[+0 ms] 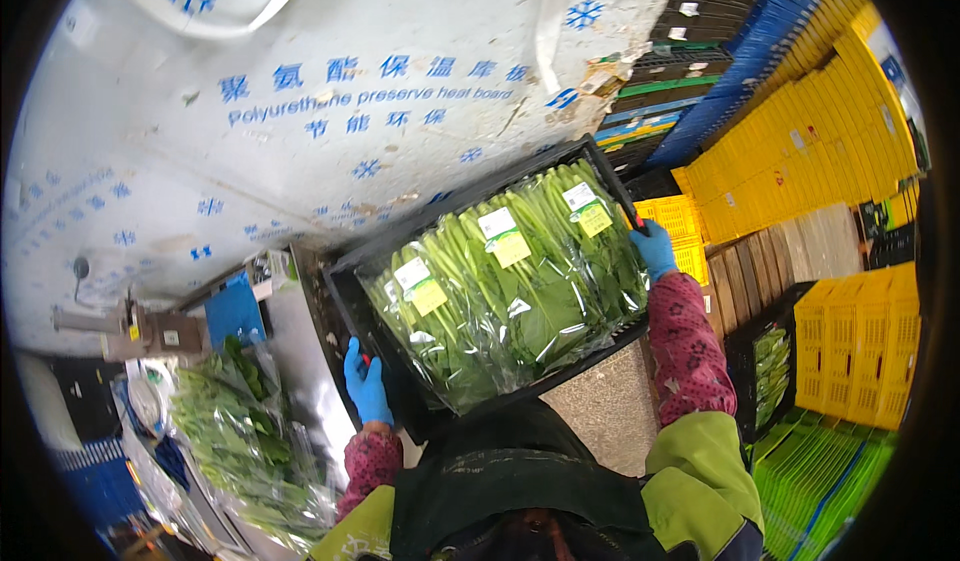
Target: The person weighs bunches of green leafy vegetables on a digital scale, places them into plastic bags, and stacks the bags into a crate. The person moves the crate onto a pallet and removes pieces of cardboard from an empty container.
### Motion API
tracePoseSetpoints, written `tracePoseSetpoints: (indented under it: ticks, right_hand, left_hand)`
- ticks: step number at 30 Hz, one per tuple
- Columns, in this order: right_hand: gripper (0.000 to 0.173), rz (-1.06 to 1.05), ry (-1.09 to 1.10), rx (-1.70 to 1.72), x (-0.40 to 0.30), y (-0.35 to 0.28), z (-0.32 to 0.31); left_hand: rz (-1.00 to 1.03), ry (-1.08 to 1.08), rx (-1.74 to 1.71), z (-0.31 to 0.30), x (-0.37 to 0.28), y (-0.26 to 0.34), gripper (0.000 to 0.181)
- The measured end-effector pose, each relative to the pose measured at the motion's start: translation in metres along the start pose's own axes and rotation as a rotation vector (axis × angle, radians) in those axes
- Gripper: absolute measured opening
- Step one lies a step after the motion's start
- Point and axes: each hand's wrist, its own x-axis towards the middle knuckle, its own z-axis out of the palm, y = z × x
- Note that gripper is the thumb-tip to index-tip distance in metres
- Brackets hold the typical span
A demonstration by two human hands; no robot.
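Observation:
A black plastic crate (589, 157) is in front of me, tilted in the view, filled with clear bags of leafy green vegetables (517, 283) that carry white and yellow labels. My right hand (656, 250), in a blue glove, grips the crate's right end by its handle. At the left end, my left hand (367, 388), also gloved in blue, lies against the crate's side with thumb and fingers around a red part of the handle; the fingertips are partly hidden.
On the left, more bagged greens (232, 441) lie on a metal table (300, 336) beside a sealing device (157, 332). A white insulated wall panel (285, 156) stands behind the crate. Stacked yellow crates (802, 156), green crates (810, 478) and a wooden pallet (750, 276) are at right.

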Motion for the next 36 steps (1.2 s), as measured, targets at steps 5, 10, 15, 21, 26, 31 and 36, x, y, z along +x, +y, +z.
tracePoseSetpoints:
  ticks: [5, 10, 15, 21, 26, 31, 36]
  right_hand:
    - [0.043, 0.021, -0.089, -0.101, 0.009, -0.021, 0.008]
    - [0.039, 0.019, -0.06, -0.094, -0.007, -0.017, -0.002]
    - [0.037, 0.245, -0.064, 0.097, -0.108, -0.018, -0.039]
    - [0.038, 0.479, 0.294, 0.345, -0.255, 0.058, -0.057]
    - [0.032, 0.699, 0.427, 0.667, -0.379, 0.112, -0.093]
    - [0.028, 0.887, 0.656, 0.859, -0.492, 0.182, -0.126]
    - [0.017, 0.99, 0.881, 1.021, -0.568, 0.248, -0.18]
  left_hand:
    - [-0.484, -0.006, -0.126, -0.009, 0.035, -0.035, 0.028]
    - [-0.402, -0.003, -0.058, -0.004, 0.043, -0.037, 0.016]
    - [-0.396, -0.067, 0.05, -0.026, 0.06, -0.028, 0.012]
    - [-0.397, -0.276, 0.148, -0.007, 0.04, -0.024, 0.015]
    - [-0.227, -0.484, 0.267, 0.053, 0.003, -0.006, 0.019]
    - [-0.166, -0.677, 0.383, 0.141, -0.086, 0.026, 0.023]
    - [-0.118, -0.849, 0.451, 0.22, -0.202, 0.051, 0.023]
